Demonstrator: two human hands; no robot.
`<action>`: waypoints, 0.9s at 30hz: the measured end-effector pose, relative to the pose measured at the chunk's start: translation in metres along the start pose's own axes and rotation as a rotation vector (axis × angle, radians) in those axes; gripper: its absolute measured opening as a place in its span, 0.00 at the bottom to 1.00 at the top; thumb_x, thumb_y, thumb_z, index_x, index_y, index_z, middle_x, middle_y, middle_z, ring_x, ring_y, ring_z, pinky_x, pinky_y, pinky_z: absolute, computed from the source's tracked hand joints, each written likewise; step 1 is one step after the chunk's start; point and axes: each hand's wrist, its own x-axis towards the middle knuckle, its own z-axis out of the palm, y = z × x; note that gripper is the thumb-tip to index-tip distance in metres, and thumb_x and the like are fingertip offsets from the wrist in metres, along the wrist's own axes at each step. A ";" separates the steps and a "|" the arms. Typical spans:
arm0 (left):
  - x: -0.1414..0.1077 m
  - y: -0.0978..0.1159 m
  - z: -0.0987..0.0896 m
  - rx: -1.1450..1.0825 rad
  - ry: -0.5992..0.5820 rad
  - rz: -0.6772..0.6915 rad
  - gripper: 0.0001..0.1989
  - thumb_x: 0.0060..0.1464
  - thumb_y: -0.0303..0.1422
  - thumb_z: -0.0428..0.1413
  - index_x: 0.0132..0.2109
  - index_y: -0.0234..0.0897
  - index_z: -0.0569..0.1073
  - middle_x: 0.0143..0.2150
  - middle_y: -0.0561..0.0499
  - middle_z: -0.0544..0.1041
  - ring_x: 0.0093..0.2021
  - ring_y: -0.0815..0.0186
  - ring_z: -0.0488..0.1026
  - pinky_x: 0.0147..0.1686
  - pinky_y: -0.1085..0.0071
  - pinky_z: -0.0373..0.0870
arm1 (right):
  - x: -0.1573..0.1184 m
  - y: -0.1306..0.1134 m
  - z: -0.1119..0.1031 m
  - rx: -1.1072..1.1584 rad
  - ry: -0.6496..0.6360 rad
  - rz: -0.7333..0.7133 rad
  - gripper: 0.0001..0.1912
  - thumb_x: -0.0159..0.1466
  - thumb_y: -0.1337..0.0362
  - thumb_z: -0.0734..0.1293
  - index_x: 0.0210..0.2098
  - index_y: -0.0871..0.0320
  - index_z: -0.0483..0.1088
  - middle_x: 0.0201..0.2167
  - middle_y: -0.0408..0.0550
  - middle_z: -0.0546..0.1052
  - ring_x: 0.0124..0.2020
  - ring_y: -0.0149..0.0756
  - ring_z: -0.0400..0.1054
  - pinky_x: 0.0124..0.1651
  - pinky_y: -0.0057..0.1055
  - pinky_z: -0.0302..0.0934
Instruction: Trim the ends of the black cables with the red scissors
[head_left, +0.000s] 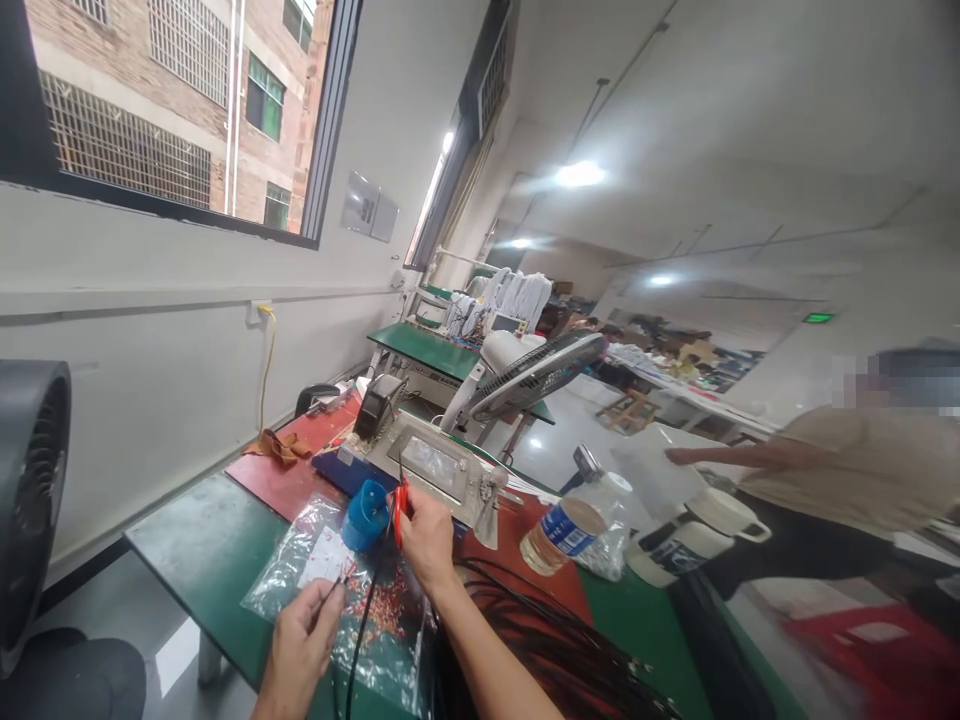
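Observation:
My right hand (429, 538) is closed around red-handled scissors (401, 510), their dark tip pointing up and away. My left hand (306, 622) pinches the end of a thin black cable (339, 582); the fingers partly hide it. Between the hands, a stretch of black cable (364, 625) hangs down towards me. A blue plastic cup (365, 516) stands just left of the scissors. Under my hands lies a clear plastic bag (281, 572) with a white label. Small red and pale scraps (386, 605) are scattered over it.
A bundle of black cables (525, 630) lies right of my forearm. Behind stands a bench machine (431, 462). A drink bottle (562, 535) and a white jug (690, 540) are on the right. A fan (536, 375) stands beyond, and a person (847, 460) is at far right.

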 end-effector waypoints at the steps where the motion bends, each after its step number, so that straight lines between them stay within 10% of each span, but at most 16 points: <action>1: 0.000 0.001 0.000 0.009 0.005 0.007 0.21 0.44 0.53 0.54 0.23 0.39 0.65 0.17 0.63 0.49 0.17 0.74 0.45 0.13 0.77 0.44 | 0.000 0.000 0.000 -0.021 -0.007 -0.005 0.15 0.61 0.60 0.58 0.22 0.59 0.66 0.19 0.43 0.70 0.22 0.29 0.61 0.27 0.23 0.46; 11: -0.001 0.002 0.002 0.022 0.039 0.024 0.22 0.44 0.53 0.55 0.23 0.38 0.67 0.16 0.63 0.48 0.16 0.74 0.43 0.12 0.78 0.43 | 0.005 -0.004 -0.004 -0.071 -0.056 0.019 0.14 0.59 0.61 0.60 0.19 0.59 0.64 0.16 0.41 0.67 0.20 0.27 0.58 0.25 0.23 0.43; 21: 0.007 -0.013 0.000 -0.030 0.023 -0.046 0.23 0.40 0.55 0.56 0.24 0.38 0.68 0.15 0.64 0.50 0.15 0.75 0.43 0.12 0.78 0.43 | 0.053 0.023 -0.073 -0.043 0.175 0.064 0.22 0.61 0.50 0.56 0.24 0.60 0.70 0.18 0.42 0.68 0.22 0.30 0.59 0.26 0.23 0.49; 27: 0.009 -0.017 -0.001 -0.068 -0.001 -0.067 0.22 0.40 0.54 0.57 0.25 0.38 0.69 0.15 0.64 0.50 0.16 0.76 0.44 0.13 0.79 0.43 | 0.077 0.040 -0.080 -0.146 0.129 0.136 0.16 0.59 0.55 0.60 0.25 0.59 0.72 0.18 0.43 0.69 0.23 0.31 0.60 0.26 0.23 0.48</action>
